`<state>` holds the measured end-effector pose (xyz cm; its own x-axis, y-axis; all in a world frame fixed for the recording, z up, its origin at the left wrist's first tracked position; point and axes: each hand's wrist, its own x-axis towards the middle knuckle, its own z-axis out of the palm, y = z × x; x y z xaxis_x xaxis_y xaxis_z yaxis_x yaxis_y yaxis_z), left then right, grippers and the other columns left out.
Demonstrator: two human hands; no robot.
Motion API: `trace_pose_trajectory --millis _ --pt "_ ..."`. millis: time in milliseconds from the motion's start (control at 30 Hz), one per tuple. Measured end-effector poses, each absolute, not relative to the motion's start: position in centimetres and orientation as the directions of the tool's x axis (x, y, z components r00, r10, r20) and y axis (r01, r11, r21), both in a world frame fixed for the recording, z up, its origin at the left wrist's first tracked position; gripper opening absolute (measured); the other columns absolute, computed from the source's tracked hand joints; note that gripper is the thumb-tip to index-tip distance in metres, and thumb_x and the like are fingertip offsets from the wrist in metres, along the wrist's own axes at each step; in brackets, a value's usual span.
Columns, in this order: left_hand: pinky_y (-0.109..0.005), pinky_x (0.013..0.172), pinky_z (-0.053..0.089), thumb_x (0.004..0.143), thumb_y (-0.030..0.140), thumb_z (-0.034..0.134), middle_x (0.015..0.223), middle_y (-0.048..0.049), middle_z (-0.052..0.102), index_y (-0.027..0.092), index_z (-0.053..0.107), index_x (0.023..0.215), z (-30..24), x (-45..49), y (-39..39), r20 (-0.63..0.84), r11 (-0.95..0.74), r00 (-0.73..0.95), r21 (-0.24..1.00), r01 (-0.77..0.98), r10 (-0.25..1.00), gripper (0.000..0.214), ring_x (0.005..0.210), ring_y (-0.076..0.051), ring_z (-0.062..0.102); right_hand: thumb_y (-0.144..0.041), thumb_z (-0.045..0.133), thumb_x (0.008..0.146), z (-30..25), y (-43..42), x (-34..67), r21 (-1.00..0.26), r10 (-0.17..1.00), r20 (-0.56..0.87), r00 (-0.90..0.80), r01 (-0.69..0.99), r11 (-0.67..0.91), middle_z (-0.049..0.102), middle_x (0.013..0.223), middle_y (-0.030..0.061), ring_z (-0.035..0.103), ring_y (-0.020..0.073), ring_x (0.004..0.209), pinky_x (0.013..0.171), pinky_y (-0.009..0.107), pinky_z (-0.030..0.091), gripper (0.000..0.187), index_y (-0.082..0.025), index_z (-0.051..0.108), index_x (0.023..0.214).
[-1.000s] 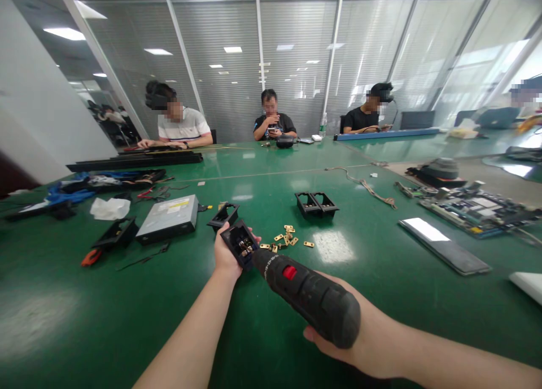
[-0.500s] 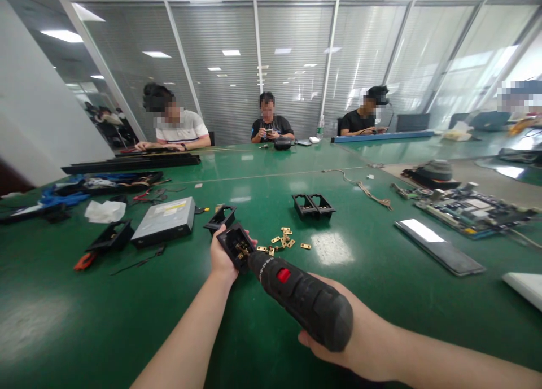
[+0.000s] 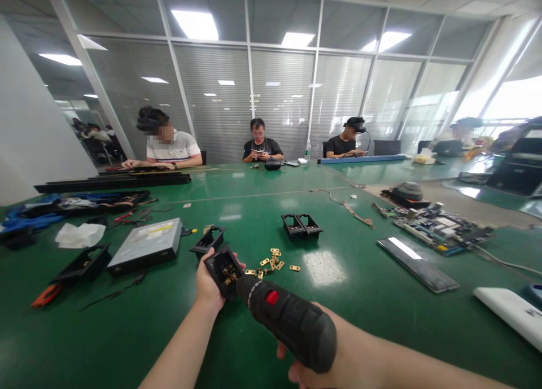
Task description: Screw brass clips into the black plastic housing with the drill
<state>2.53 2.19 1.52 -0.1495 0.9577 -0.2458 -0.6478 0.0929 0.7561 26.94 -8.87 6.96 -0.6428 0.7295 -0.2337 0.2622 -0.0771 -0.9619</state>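
My left hand (image 3: pixel 208 287) is wrapped around a black plastic housing (image 3: pixel 220 260), its open side tilted up toward me. Small brass pieces (image 3: pixel 230 275) show inside it. In my right hand (image 3: pixel 315 358) is a black cordless drill (image 3: pixel 288 321) with a red switch on top. The drill's chuck end meets the lower right edge of the housing; its bit is hidden from view. Just beyond the hands lies a loose group of small brass plates (image 3: pixel 275 260). Behind the held housing sits another black housing (image 3: pixel 208 241).
A pair of black housings (image 3: pixel 301 226) stands mid-table. At left are a silver disc drive (image 3: pixel 146 245), a black housing (image 3: pixel 82 266) and an orange-handled tool (image 3: pixel 46 296). At right lie a phone-like slab (image 3: pixel 417 265), a circuit board (image 3: pixel 442 226) and a white case (image 3: pixel 510 315). Several people sit across the table.
The view has tilted up and shifted, so the table things sit lower and further left. The drill stays against the housing, and both hands keep their hold.
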Motion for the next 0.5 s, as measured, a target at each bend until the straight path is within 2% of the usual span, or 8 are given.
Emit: trace_pose_trajectory --millis 100,267,500 --pt "-0.039 0.054 0.057 0.089 0.042 0.047 0.064 -0.0133 0.070 0.011 0.069 0.077 1.6 2.6 2.2 -0.235 0.078 -0.159 0.759 -0.647 0.959 0.040 0.058 -0.028 0.069 -0.010 0.071 0.061 5.7 -8.6 27.2 -0.982 0.755 -0.138 -0.641 0.188 -0.020 0.063 0.075 -0.0005 0.060 0.0113 0.061 0.049 0.018 0.044 0.028 -0.015 0.060 0.086" --pt "-0.037 0.051 0.055 0.086 0.038 0.051 0.065 -0.0097 0.069 0.014 0.067 0.078 1.6 2.6 2.4 -0.227 0.029 -0.199 0.723 -0.690 0.953 0.031 0.054 -0.025 0.067 -0.008 0.069 0.063 5.1 -8.7 27.5 -0.983 0.759 -0.113 -0.641 0.186 0.010 0.063 0.075 -0.0013 0.059 0.0099 0.058 0.050 0.019 0.044 0.035 -0.015 0.060 0.097" --pt "-0.037 0.052 0.056 0.083 0.039 0.052 0.066 -0.0088 0.069 0.015 0.067 0.080 1.6 2.6 2.0 -0.254 -0.020 -0.271 0.695 -0.719 0.929 0.029 0.056 -0.024 0.067 -0.007 0.076 0.064 6.2 -9.5 27.5 -0.963 0.750 -0.109 -0.653 0.257 0.083 0.063 0.074 -0.0029 0.060 0.0093 0.063 0.051 0.016 0.042 0.032 -0.016 0.058 0.089"
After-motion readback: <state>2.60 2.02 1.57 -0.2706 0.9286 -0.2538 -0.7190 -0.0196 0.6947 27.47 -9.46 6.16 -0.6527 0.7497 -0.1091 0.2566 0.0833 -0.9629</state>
